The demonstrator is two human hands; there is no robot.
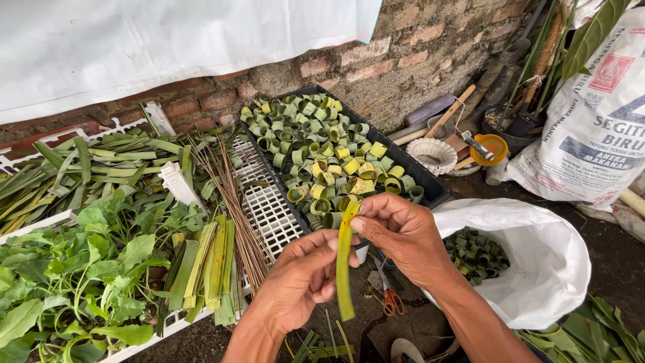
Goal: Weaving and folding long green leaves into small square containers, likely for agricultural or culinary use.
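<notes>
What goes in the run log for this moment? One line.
left hand: holds leaf strip | right hand: pinches strip top | behind: black tray of leaf rings | scissors below

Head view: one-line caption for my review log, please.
Both hands hold a long yellow-green leaf strip upright before a black tray of rolled leaf rings.

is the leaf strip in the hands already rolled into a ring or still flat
Still flat. The leaf strip hangs straight between the left hand and the right hand, unlike the curled leaf rings in the black tray.
</notes>
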